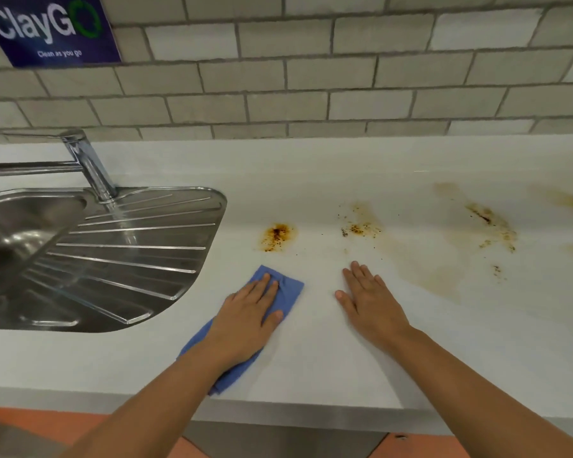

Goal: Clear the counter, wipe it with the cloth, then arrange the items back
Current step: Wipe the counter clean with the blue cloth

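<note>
Presses left hand [245,312] flat on blue cloth [291,292], lower centre, on white counter [311,358], fingers straight, together. Rests right hand [368,299] flat just beside, fingers slightly spread. Shows brown stains [277,234] above.

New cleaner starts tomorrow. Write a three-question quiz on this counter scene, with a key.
1. True or false: the left hand presses the cloth flat on the counter.
2. The right hand is: A) gripping the cloth; B) flat on the bare counter; C) lifted off the counter.
3. Short answer: on which side of the cloth is the sink, and where are the stains?

Key: 1 true. 2 B. 3 Sink to the left; stains beyond the cloth and to the right.
</note>
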The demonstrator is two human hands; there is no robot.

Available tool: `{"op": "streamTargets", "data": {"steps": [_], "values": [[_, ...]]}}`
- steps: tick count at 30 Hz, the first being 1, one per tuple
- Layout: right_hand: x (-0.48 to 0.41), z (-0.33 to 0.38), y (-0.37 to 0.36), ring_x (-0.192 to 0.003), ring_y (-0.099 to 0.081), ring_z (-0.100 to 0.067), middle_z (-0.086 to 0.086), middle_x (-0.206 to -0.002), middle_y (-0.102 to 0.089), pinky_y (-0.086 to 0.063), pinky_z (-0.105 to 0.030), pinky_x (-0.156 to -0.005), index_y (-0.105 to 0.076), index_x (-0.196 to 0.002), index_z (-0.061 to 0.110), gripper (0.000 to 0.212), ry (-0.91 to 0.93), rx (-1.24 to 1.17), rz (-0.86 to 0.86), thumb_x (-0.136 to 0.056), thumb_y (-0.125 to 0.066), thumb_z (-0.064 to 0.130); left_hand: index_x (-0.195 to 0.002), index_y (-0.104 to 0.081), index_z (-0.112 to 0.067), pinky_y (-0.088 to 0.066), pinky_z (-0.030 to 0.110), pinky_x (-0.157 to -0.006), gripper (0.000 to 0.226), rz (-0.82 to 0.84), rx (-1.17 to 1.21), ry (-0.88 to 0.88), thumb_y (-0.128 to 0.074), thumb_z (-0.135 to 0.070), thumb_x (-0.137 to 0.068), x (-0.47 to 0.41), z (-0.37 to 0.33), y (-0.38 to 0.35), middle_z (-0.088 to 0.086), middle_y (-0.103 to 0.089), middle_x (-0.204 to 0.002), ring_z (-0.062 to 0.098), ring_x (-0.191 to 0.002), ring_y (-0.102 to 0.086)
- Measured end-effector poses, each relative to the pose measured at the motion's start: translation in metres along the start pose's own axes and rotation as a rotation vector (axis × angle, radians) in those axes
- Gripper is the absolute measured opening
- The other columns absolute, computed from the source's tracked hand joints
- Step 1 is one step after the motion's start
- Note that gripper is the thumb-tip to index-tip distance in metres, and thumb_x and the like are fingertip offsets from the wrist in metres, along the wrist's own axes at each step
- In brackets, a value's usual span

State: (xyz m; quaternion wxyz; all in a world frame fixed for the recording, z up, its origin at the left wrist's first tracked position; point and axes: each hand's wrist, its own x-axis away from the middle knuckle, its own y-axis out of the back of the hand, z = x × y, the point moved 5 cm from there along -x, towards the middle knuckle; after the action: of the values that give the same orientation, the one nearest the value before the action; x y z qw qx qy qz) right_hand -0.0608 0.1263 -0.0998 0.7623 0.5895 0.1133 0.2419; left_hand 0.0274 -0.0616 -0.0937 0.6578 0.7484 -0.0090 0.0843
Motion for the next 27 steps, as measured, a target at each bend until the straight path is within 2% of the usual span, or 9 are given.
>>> {"op": "streamTargets", "data": {"steps": [2, 6, 8, 11, 15, 19, 21, 24, 27], "values": [[-0.001, -0.001, -0.003, -0.145, 0.011, -0.011, -0.001, -0.158, 0.011, 0.01, -0.024, -0.115, 0.002, -0.15, 0.014, 0.059, 0.003, 0.008, -0.017, -0.101, -0.013, 0.043, -0.15, -0.003, -0.018, -0.009, 0.029, -0.116, 0.088, -0.042, -0.039, 0.03, 0.005, -0.07, -0.08, -0.014, 0.019, 0.005, -0.001, 0.002, -0.159, 0.013, -0.146, -0.004], [-0.001, 0.0, -0.004, -0.143, 0.017, -0.007, 0.001, -0.157, 0.015, 0.013, -0.023, -0.113, 0.005, -0.149, 0.016, 0.071, 0.01, 0.006, -0.011, -0.091, -0.001, 0.056, -0.15, -0.007, -0.01, -0.01, 0.039, -0.117, 0.061, -0.107, -0.042, 0.174, -0.016, -0.043, -0.1, -0.066, 0.038, 0.009, 0.008, -0.008, -0.158, 0.021, -0.146, -0.008], [0.0, 0.001, -0.002, -0.136, 0.022, -0.001, 0.003, -0.156, 0.015, 0.015, -0.021, -0.111, 0.006, -0.149, 0.018, 0.089, 0.003, -0.009, -0.037, -0.073, 0.014, 0.063, -0.149, -0.009, -0.008, -0.01, 0.043, -0.117, 0.06, -0.115, -0.047, 0.211, -0.017, -0.041, -0.1, -0.095, 0.044, 0.015, 0.01, -0.008, -0.158, 0.023, -0.146, -0.007], [-0.001, 0.0, -0.002, -0.131, 0.022, 0.003, 0.006, -0.156, 0.015, 0.015, -0.021, -0.111, 0.006, -0.149, 0.02, 0.093, -0.013, -0.019, -0.057, -0.067, 0.017, 0.064, -0.149, -0.01, -0.007, -0.011, 0.045, -0.116, 0.06, -0.111, -0.023, 0.223, -0.017, -0.04, -0.1, -0.137, 0.048, 0.025, 0.012, -0.008, -0.158, 0.025, -0.145, -0.007], [-0.002, 0.0, -0.001, -0.133, 0.02, 0.005, 0.009, -0.156, 0.014, 0.014, -0.019, -0.111, 0.003, -0.149, 0.023, 0.091, -0.033, -0.031, -0.068, -0.069, 0.013, 0.066, -0.15, -0.008, -0.007, -0.008, 0.042, -0.117, 0.058, -0.085, -0.035, 0.101, -0.017, -0.037, -0.101, -0.153, 0.034, 0.027, 0.011, -0.007, -0.158, 0.024, -0.146, -0.006], [-0.001, -0.001, -0.003, -0.135, 0.018, 0.006, 0.015, -0.151, 0.015, 0.014, -0.017, -0.111, 0.001, -0.149, 0.024, 0.109, -0.039, 0.0, -0.078, -0.059, 0.028, 0.079, -0.15, 0.003, -0.012, 0.002, 0.033, -0.117, 0.058, -0.024, -0.001, -0.135, -0.017, -0.039, -0.102, -0.095, 0.019, 0.011, 0.003, 0.007, -0.159, 0.017, -0.146, 0.006], [-0.002, -0.002, -0.005, -0.136, 0.018, 0.006, 0.015, -0.152, 0.014, 0.013, -0.016, -0.111, 0.0, -0.149, 0.026, 0.111, -0.053, 0.0, -0.079, -0.058, 0.027, 0.081, -0.15, 0.005, -0.014, 0.003, 0.031, -0.118, 0.059, -0.022, 0.012, -0.2, -0.017, -0.041, -0.101, -0.076, 0.022, 0.007, 0.0, 0.01, -0.158, 0.014, -0.146, 0.009], [-0.002, -0.001, -0.003, -0.136, 0.019, 0.008, 0.019, -0.15, 0.017, 0.017, -0.011, -0.108, 0.002, -0.148, 0.029, 0.104, -0.065, 0.008, -0.08, -0.06, 0.023, 0.081, -0.15, 0.001, -0.013, -0.001, 0.034, -0.118, 0.058, -0.051, 0.028, -0.191, -0.018, -0.039, -0.101, -0.092, 0.033, 0.012, 0.002, 0.005, -0.159, 0.016, -0.146, 0.005], [-0.002, 0.001, -0.001, -0.136, 0.017, 0.01, 0.022, -0.149, 0.014, 0.022, -0.002, -0.1, 0.0, -0.148, 0.031, 0.086, -0.088, -0.017, -0.092, -0.074, 0.009, 0.074, -0.15, -0.004, -0.009, -0.006, 0.039, -0.117, 0.057, -0.06, 0.008, -0.151, -0.019, -0.036, -0.102, -0.142, 0.041, 0.023, 0.006, -0.001, -0.159, 0.02, -0.146, -0.001]]}}
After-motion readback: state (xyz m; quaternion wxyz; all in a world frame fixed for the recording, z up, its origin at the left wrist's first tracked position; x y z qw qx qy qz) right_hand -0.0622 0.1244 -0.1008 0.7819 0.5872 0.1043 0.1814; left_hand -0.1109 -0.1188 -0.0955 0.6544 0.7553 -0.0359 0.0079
